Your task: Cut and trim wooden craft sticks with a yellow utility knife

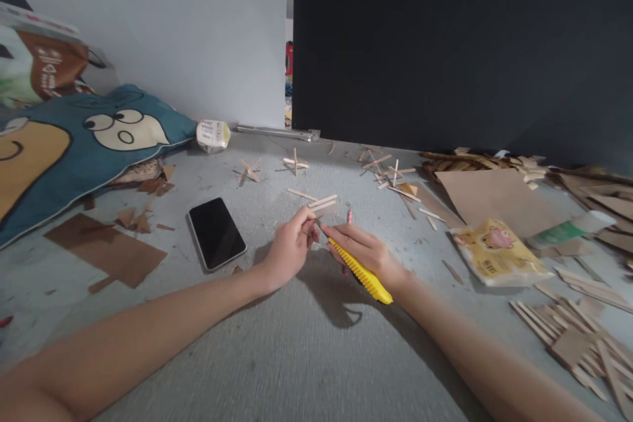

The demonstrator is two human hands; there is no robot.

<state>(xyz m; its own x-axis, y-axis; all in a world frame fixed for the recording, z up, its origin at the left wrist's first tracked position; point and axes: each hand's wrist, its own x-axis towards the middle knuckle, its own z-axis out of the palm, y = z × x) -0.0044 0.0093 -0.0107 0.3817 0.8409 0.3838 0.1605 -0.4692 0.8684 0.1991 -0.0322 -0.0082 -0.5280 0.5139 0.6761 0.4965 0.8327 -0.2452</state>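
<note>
My right hand (363, 249) is wrapped round a yellow utility knife (363, 271), its blade end pointing up and left toward my other hand. My left hand (289, 247) is closed in a pinch on a small wooden stick (319, 217), mostly hidden by the fingers. The blade end is close to that stick; whether they touch I cannot tell. Just beyond the hands lie a few flat craft sticks (322, 202). A red-and-white patterned pen-like object (349, 216) lies partly hidden under my right hand.
Small crossed-stick pieces (295, 163) stand farther back. A phone (216, 233) and brown cardboard (106, 250) lie left, near a blue cushion (99, 145). To the right are a yellow tissue pack (499, 254), a glue tube (568, 229) and loose craft sticks (573, 336). A dark panel (459, 46) stands behind.
</note>
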